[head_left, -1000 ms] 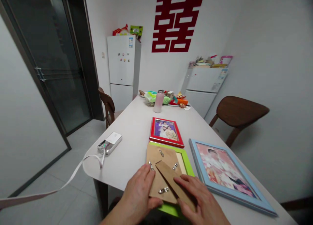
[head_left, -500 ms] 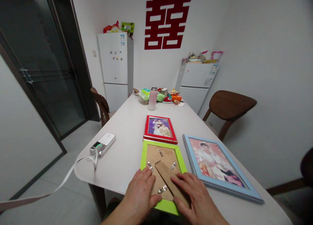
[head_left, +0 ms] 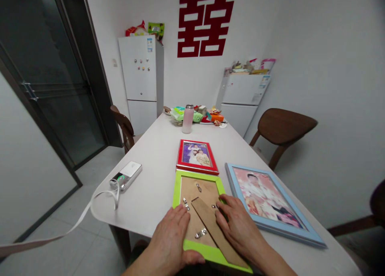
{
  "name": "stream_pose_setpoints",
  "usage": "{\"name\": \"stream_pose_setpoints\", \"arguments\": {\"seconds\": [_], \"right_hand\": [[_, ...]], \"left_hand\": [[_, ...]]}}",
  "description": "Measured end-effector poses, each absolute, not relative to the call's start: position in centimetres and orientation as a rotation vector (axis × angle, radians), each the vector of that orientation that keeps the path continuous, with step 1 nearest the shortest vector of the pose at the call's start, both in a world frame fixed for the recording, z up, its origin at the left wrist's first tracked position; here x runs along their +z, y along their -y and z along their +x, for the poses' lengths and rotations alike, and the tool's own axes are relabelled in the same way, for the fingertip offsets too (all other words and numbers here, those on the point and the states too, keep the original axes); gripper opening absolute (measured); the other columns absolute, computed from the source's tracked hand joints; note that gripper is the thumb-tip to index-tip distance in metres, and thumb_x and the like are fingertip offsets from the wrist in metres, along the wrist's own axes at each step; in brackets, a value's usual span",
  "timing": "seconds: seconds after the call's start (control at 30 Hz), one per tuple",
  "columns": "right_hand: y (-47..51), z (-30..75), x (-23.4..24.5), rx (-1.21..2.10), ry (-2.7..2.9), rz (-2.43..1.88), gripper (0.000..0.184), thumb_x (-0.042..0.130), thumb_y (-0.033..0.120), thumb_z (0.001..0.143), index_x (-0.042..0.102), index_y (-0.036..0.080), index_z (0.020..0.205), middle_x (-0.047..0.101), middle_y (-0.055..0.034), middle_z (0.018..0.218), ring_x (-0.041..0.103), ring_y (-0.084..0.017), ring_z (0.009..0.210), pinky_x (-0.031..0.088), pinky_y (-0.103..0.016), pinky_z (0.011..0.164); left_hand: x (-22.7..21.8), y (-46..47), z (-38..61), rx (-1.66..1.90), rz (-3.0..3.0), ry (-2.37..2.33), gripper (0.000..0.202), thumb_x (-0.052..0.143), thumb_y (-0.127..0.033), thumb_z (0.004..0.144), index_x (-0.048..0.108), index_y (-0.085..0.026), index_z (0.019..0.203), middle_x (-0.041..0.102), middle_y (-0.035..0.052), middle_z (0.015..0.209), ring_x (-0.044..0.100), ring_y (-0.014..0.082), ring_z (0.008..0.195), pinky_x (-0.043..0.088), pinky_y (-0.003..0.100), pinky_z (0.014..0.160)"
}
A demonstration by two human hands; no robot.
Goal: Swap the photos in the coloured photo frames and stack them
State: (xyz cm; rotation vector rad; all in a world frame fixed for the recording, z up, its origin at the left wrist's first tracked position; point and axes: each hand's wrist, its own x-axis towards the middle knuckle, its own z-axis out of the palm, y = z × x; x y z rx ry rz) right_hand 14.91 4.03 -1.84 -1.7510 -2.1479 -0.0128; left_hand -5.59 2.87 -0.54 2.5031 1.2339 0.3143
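A lime-green picture frame (head_left: 177, 192) lies face down on the table, with a brown backing board (head_left: 192, 192) seated in it. A long brown strut (head_left: 212, 234) runs diagonally across the board, past the frame's lower edge. My left hand (head_left: 170, 240) presses on the lower left of the board and frame. My right hand (head_left: 237, 226) grips the right side, its fingers beside a metal clip (head_left: 213, 206). A red frame (head_left: 197, 157) lies beyond, and a light-blue frame (head_left: 270, 200) lies to the right.
The white table (head_left: 144, 196) ends in a rounded corner at the left. A power bank (head_left: 126, 176) with a white strap (head_left: 104, 194) lies there. A pink bottle (head_left: 188, 119) and assorted packets stand at the far end. Wooden chairs (head_left: 284, 125) and white refrigerators (head_left: 140, 83) stand beyond.
My right hand has moved up and right, off the strut, which now shows more fully and reaches farther toward the lower right. My left hand has barely moved. The view has shifted little.
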Motion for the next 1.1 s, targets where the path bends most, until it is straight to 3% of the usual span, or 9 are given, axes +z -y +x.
{"name": "stream_pose_setpoints", "arguments": {"seconds": [0.23, 0.4, 0.57, 0.83, 1.1], "right_hand": [[-4.4, 15.2, -1.8, -0.013, 2.164, -1.699, 0.028, 0.039, 0.026, 0.078, 0.059, 0.015, 0.095, 0.055, -0.0113, 0.101, 0.047, -0.022, 0.094, 0.037, -0.036, 0.083], [-7.3, 14.2, -1.1, 0.076, 2.101, -1.656, 0.029, 0.039, 0.022, 0.078, 0.058, 0.014, 0.099, 0.061, -0.0091, 0.096, 0.052, -0.018, 0.089, 0.038, -0.031, 0.08], [-10.1, 12.7, -0.9, 0.169, 2.139, -1.638, 0.024, 0.042, 0.023, 0.077, 0.064, 0.019, 0.084, 0.065, -0.0035, 0.084, 0.056, -0.015, 0.079, 0.038, -0.025, 0.073], [-12.9, 11.2, -1.9, 0.11, 2.017, -1.866, 0.024, 0.042, 0.029, 0.076, 0.063, 0.017, 0.072, 0.065, -0.0061, 0.073, 0.056, -0.015, 0.066, 0.033, -0.024, 0.056], [-14.1, 11.2, -1.8, 0.099, 1.926, -2.008, 0.018, 0.048, 0.027, 0.071, 0.061, 0.015, 0.068, 0.064, -0.007, 0.067, 0.055, -0.015, 0.062, 0.03, -0.023, 0.053]], "left_hand": [[-0.8, -2.7, -5.6, 0.359, 2.503, -1.235, 0.078, 0.064, -0.057, 0.054, 0.047, -0.006, 0.111, 0.041, 0.0197, 0.123, 0.034, 0.0292, 0.116, 0.025, 0.046, 0.097], [-1.2, -2.6, -5.8, 0.388, 2.501, -1.232, 0.075, 0.062, -0.058, 0.056, 0.048, -0.008, 0.11, 0.041, 0.019, 0.123, 0.033, 0.0292, 0.116, 0.025, 0.046, 0.097], [-0.9, -2.6, -5.8, 0.376, 2.48, -1.225, 0.075, 0.062, -0.058, 0.056, 0.047, -0.009, 0.111, 0.04, 0.0175, 0.125, 0.032, 0.0271, 0.118, 0.024, 0.044, 0.098], [-1.1, -2.7, -5.9, 0.368, 2.465, -1.218, 0.078, 0.061, -0.06, 0.056, 0.046, -0.008, 0.112, 0.038, 0.0175, 0.126, 0.03, 0.0266, 0.118, 0.023, 0.042, 0.099], [-1.3, -2.7, -5.9, 0.385, 2.488, -1.198, 0.078, 0.059, -0.061, 0.057, 0.045, -0.008, 0.113, 0.039, 0.0172, 0.125, 0.031, 0.0264, 0.118, 0.023, 0.042, 0.099]]}}
